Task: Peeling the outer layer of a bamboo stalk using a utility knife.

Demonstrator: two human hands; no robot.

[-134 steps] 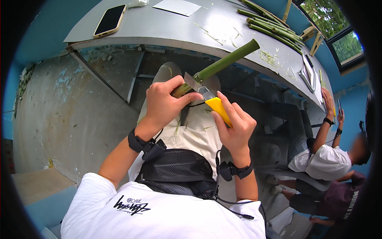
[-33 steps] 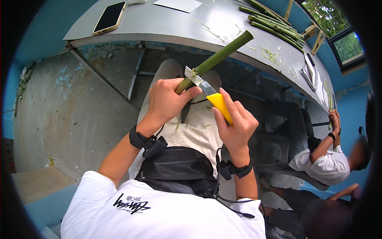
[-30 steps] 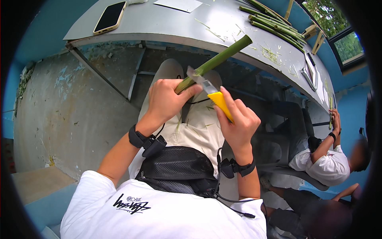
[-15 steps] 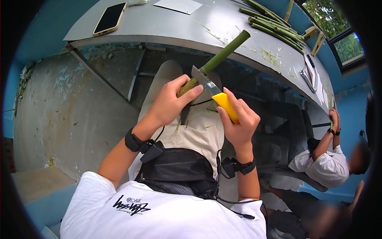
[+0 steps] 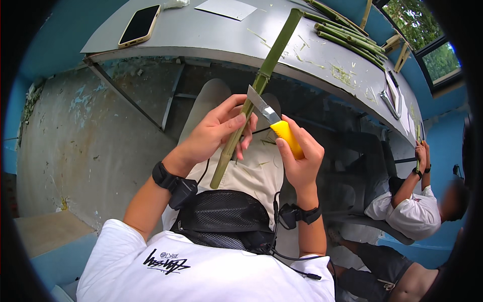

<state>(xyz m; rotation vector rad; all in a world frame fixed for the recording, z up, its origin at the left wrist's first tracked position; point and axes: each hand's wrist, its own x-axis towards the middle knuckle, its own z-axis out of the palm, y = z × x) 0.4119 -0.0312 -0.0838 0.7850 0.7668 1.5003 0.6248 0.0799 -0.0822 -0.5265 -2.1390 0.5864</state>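
My left hand (image 5: 216, 132) grips a long green bamboo stalk (image 5: 266, 70) near its lower third; the stalk slants up toward the grey table edge and its lower end hangs over my lap. My right hand (image 5: 300, 160) is closed on a yellow-handled utility knife (image 5: 275, 122), and the extended blade rests against the stalk just above my left fingers. Both wrists wear black bands.
A curved grey table (image 5: 216, 38) holds a phone (image 5: 139, 24), a sheet of paper (image 5: 226, 8), green shavings and several more bamboo stalks (image 5: 347, 40). Another person (image 5: 415, 211) in a white shirt sits at the right, hands raised holding a stalk. Bare concrete floor (image 5: 75, 146) lies to the left.
The stalk has swung steeper and slid down through my left hand, so its lower end now sticks out below it. The knife blade has moved up along the stalk.
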